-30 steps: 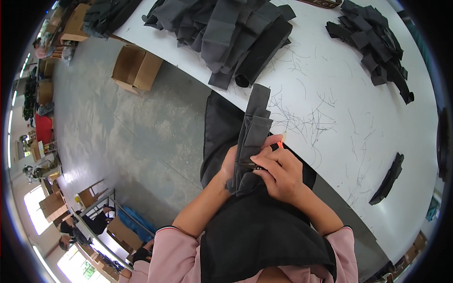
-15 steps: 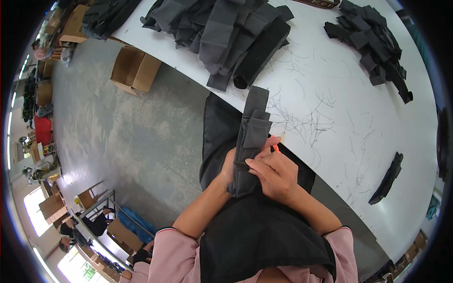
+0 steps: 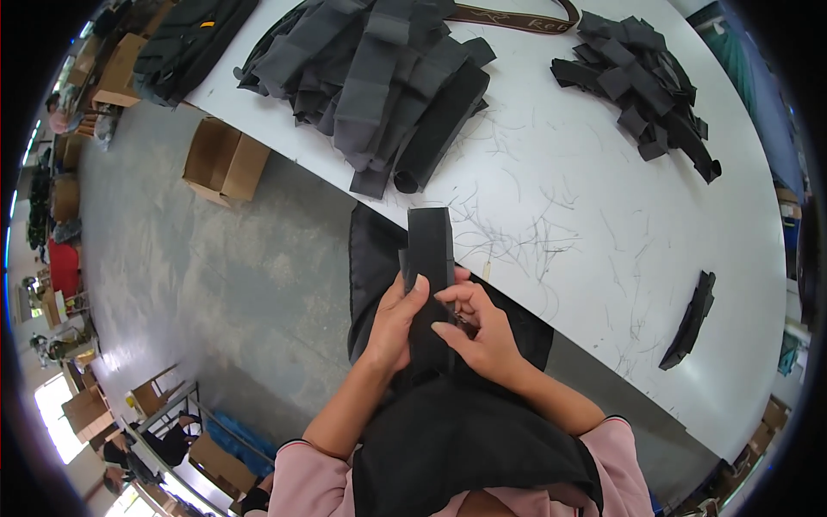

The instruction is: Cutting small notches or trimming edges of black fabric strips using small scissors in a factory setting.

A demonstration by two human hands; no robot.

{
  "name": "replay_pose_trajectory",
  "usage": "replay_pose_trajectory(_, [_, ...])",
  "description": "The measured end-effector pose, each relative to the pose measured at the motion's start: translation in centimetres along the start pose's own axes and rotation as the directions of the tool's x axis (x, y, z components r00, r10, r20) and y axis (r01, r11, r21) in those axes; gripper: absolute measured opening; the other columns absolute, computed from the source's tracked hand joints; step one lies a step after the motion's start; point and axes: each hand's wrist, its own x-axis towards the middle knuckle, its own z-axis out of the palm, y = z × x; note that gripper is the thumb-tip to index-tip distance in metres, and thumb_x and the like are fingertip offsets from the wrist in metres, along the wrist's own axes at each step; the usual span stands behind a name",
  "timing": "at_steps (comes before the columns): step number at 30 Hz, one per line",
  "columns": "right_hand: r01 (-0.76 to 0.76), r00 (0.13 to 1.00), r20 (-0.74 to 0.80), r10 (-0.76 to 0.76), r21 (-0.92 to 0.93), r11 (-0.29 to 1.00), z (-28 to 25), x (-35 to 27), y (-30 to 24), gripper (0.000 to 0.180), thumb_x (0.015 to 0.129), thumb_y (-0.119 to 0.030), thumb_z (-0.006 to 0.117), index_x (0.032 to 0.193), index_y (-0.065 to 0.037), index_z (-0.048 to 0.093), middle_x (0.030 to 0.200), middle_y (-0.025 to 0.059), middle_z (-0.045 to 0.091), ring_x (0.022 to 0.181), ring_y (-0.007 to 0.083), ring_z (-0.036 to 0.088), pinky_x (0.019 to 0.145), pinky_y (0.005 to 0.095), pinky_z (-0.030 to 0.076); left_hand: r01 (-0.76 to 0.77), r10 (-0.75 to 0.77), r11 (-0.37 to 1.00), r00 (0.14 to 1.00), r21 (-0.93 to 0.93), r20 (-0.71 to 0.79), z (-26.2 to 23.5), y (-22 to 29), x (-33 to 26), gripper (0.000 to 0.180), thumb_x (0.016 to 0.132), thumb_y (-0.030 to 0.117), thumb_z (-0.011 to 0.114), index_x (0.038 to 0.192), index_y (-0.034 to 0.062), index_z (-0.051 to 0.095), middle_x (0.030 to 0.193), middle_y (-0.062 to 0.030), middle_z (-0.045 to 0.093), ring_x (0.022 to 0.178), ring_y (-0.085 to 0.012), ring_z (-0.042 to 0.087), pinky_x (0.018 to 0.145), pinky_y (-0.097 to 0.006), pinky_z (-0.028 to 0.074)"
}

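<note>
My left hand [image 3: 392, 326] is closed around a dark grey folded fabric strip [image 3: 429, 241], its thumb lying across the front. The strip stands up from my lap, just off the table edge, with its smooth face toward me. Beside its right edge is my right hand [image 3: 489, 338], fingers bent and thumb near the fabric. A small dark, shiny thing shows between those fingers; its kind is hidden. Under both hands spreads black cloth, part of the apron [image 3: 474, 439] I wear.
On the white table [image 3: 525, 284] lie a big heap of grey strips [image 3: 370, 77], a smaller heap [image 3: 642, 82], one separate strip [image 3: 689, 320], a brown band [image 3: 512, 19] and scattered thread ends. A black bag [image 3: 185, 52] rests at the far left; an open carton [image 3: 220, 164] stands on the floor.
The strip has been turned over, its layered folds no longer facing me. My left thumb has come round to its front. The orange thing by my right hand has gone out of sight.
</note>
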Motion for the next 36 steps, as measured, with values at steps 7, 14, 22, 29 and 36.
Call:
replay_pose_trajectory(7, [0.280, 0.837, -0.083, -0.540, -0.784, 0.554, -3.1, 0.8, -2.2, 0.037, 0.071, -0.005, 0.072, 0.105, -0.006, 0.060, 0.084, 0.0062, 0.058, 0.059, 0.0187, 0.054, 0.050, 0.0274, 0.044, 0.098, -0.093, 0.988, 0.995, -0.119, 0.047, -1.1, 0.0, 0.2, 0.037, 0.098, 0.031, 0.045, 0.118, 0.0006, 0.042, 0.105, -0.0156, 0.059, 0.086, -0.0225, 0.063, 0.073, -0.035, 0.056])
replay_pose_trajectory(14, [0.307, 0.804, 0.029, -0.594, -0.875, 0.373, -3.3, 1.7, -1.8, 0.030, 0.068, -0.004, 0.071, 0.097, -0.007, 0.064, 0.080, 0.0040, 0.057, 0.057, 0.0181, 0.053, 0.048, 0.0283, 0.040, 0.129, -0.126, 0.988, 0.991, -0.089, 0.044, -0.6, 0.2, 0.2, 0.035, 0.098, 0.030, 0.045, 0.117, 0.0011, 0.042, 0.100, -0.0139, 0.060, 0.077, -0.0203, 0.063, 0.067, -0.032, 0.055])
replay_pose_trajectory(22, [0.337, 0.800, 0.010, -0.600, -0.835, 0.435, -3.5, 1.5, -1.7, 0.030, 0.068, -0.001, 0.070, 0.096, -0.006, 0.064, 0.075, 0.0045, 0.056, 0.055, 0.0186, 0.053, 0.047, 0.0289, 0.040, 0.118, -0.117, 0.992, 0.993, -0.048, 0.028, -0.3, 0.2, 0.0, 0.033, 0.097, 0.028, 0.048, 0.117, 0.0021, 0.042, 0.098, -0.0138, 0.061, 0.076, -0.0196, 0.063, 0.066, -0.032, 0.055])
replay_pose_trajectory(29, [0.313, 0.801, -0.045, -0.597, -0.819, 0.481, -3.2, 1.1, -1.4, 0.026, 0.070, -0.002, 0.070, 0.095, -0.006, 0.064, 0.074, 0.0053, 0.055, 0.055, 0.0185, 0.054, 0.046, 0.0275, 0.041, 0.109, -0.108, 0.994, 0.994, 0.033, -0.033, 0.4, 0.5, -0.2, 0.028, 0.094, 0.017, 0.055, 0.114, 0.0025, 0.043, 0.097, -0.0123, 0.062, 0.076, -0.0184, 0.063, 0.066, -0.032, 0.055])
replay_pose_trajectory(36, [0.333, 0.811, -0.041, -0.583, -0.787, 0.519, -3.3, 1.3, -1.1, 0.025, 0.070, -0.003, 0.071, 0.095, -0.006, 0.064, 0.074, 0.0059, 0.054, 0.055, 0.0193, 0.054, 0.046, 0.0283, 0.041, 0.113, -0.113, 0.990, 0.994, 0.089, -0.002, -0.1, 0.4, -0.4, 0.033, 0.085, 0.004, 0.062, 0.112, 0.0024, 0.044, 0.097, -0.0105, 0.061, 0.075, -0.0169, 0.062, 0.066, -0.032, 0.053])
